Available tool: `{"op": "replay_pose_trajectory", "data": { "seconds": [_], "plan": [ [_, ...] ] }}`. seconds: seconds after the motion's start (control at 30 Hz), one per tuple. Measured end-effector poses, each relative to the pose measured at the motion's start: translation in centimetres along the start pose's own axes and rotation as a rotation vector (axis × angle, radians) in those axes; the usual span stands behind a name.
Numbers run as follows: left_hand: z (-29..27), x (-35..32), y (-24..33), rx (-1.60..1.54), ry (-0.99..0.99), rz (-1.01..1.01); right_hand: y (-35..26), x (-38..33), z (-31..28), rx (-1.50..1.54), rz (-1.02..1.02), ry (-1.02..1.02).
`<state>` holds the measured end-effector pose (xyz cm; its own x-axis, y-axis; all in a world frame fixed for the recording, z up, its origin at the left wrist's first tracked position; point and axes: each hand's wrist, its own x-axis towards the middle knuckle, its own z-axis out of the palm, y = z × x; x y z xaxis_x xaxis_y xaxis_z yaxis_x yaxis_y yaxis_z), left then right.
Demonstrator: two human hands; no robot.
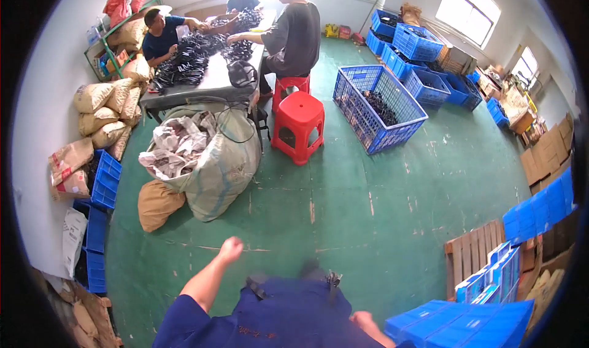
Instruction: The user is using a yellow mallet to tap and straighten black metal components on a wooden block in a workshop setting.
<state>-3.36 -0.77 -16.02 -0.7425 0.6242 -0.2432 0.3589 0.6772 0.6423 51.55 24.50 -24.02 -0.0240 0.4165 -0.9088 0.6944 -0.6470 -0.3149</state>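
Green floor [343, 207], white walls [43, 103], bright windows [468, 11]

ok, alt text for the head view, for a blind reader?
A person's left hand juts out over a green floor; the right hand is by their side. Ahead, three people are around a table heaped with black parts, with a stuffed sack, red stools and blue crates nearby.
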Motion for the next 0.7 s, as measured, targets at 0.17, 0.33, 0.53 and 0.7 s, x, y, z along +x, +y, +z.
{"op": "replay_pose_trajectory", "data": {
  "seconds": [0.17,0.33,0.53,0.7],
  "plan": [
    [6.8,-11.4,-9.4,0.63,-0.876,-0.3,-28.2,5.9,-9.3,-0.1,-0.253,0.148],
    [9.5,-1.3,-6.1,0.269,-0.858,-0.729,-54.8,9.3,-5.4,0.113,-0.424,0.14],
    [6.4,30.4,2.1,-0.074,-0.346,-0.7,-69.5,18.2,8.0,-0.025,-0.16,-0.223],
    [-8.5,49.3,23.0,-0.834,0.214,-0.397,-79.9,29.0,15.1,0.082,-0.061,-0.298]
  ]
}}
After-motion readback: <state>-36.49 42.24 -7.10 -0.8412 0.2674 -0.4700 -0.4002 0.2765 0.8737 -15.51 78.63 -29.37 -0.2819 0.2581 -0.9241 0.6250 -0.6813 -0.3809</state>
